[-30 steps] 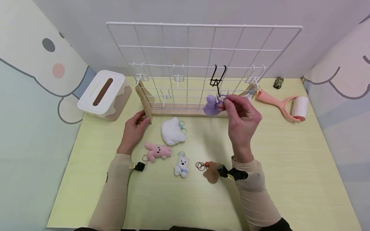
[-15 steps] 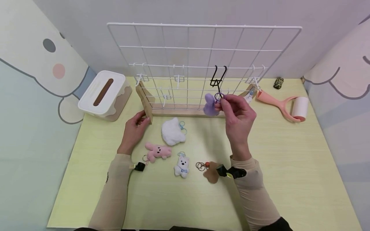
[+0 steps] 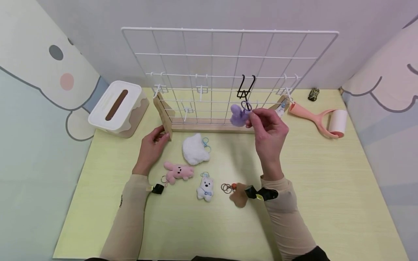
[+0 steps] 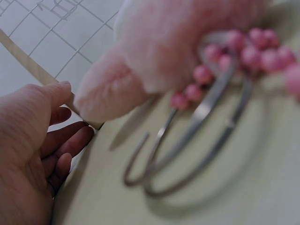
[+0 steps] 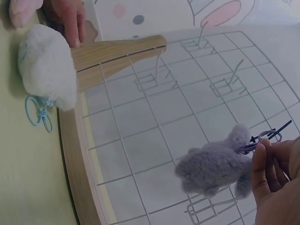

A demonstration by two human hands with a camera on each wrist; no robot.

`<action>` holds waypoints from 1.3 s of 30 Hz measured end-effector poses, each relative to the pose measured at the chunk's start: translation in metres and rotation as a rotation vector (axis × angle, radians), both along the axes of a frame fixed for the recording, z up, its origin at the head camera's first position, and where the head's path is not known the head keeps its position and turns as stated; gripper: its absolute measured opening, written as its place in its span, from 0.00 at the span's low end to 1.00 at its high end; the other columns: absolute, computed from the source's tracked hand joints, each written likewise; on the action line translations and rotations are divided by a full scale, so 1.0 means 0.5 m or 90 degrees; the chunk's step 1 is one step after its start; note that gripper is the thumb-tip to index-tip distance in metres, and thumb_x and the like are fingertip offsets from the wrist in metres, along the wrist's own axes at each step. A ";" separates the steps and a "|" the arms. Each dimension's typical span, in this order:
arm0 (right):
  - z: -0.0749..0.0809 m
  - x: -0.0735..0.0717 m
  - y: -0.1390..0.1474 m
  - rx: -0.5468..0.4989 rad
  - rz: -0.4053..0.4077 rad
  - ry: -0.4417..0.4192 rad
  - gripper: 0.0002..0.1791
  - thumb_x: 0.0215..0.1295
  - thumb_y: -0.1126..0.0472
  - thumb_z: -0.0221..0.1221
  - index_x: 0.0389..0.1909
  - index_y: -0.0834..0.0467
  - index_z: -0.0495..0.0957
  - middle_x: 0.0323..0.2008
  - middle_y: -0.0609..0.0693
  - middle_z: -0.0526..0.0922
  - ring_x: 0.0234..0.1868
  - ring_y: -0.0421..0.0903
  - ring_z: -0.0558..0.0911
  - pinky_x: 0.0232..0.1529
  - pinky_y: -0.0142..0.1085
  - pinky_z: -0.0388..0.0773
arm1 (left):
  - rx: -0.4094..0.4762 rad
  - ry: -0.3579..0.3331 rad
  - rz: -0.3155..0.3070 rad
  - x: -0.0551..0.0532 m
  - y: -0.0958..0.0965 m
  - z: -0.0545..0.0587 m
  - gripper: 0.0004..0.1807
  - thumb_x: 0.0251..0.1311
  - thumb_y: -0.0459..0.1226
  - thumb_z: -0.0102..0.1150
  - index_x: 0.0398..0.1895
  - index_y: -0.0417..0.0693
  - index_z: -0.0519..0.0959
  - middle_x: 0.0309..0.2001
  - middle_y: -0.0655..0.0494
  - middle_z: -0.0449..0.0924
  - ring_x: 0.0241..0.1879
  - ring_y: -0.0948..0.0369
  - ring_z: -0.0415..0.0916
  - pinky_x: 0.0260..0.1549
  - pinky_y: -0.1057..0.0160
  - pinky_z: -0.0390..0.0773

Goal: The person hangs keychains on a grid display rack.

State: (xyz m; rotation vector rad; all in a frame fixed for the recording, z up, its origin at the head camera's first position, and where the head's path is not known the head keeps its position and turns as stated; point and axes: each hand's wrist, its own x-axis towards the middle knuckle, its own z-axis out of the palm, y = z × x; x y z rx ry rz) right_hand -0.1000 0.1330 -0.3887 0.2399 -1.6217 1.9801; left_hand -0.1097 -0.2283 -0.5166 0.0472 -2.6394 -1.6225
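A purple plush keychain (image 3: 239, 116) hangs from my right hand (image 3: 271, 132), which pinches it near its ring between thumb and forefinger. The purple ring (image 5: 271, 137) is around the prong of a black hook (image 3: 243, 93) on the white wire grid rack (image 3: 211, 54). At the rack's left end, my left hand (image 3: 152, 146) holds the front of the wooden foot (image 3: 164, 112); in the left wrist view its thumb lies along the wood and its fingers curl in. A pink plush keychain (image 3: 177, 171) lies close to that hand.
Near the rack lie a white fluffy keychain (image 3: 195, 149), a white bear keychain (image 3: 205, 188) and a brown keychain (image 3: 239, 195). A tissue box (image 3: 114, 107) stands left, a pink lint roller (image 3: 313, 117) right. Several white hooks stick out from the grid.
My right hand has moved slightly left and brought the purple ring onto the black hook's prong. The plush has turned a little. My left hand stays at the wooden foot.
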 end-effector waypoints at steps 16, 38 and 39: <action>-0.028 0.017 0.002 0.222 0.117 -0.131 0.05 0.67 0.71 0.68 0.40 0.70 0.85 0.30 0.50 0.85 0.26 0.43 0.82 0.28 0.30 0.78 | -0.003 0.002 0.004 0.005 -0.005 0.000 0.26 0.75 0.50 0.62 0.71 0.50 0.79 0.50 0.46 0.85 0.42 0.58 0.77 0.40 0.69 0.73; -0.192 -0.023 -0.059 0.507 0.369 -0.321 0.17 0.67 0.61 0.71 0.53 0.62 0.84 0.40 0.51 0.88 0.41 0.47 0.84 0.45 0.39 0.81 | 0.010 0.009 -0.003 0.001 0.001 0.007 0.26 0.75 0.49 0.62 0.71 0.50 0.79 0.49 0.45 0.86 0.42 0.57 0.78 0.41 0.69 0.74; -0.196 -0.024 -0.062 0.521 0.374 -0.320 0.19 0.66 0.60 0.72 0.55 0.62 0.84 0.42 0.52 0.88 0.43 0.48 0.84 0.47 0.41 0.81 | 0.011 0.008 -0.005 0.001 0.001 0.006 0.26 0.75 0.49 0.62 0.71 0.50 0.79 0.49 0.45 0.86 0.42 0.57 0.78 0.41 0.69 0.74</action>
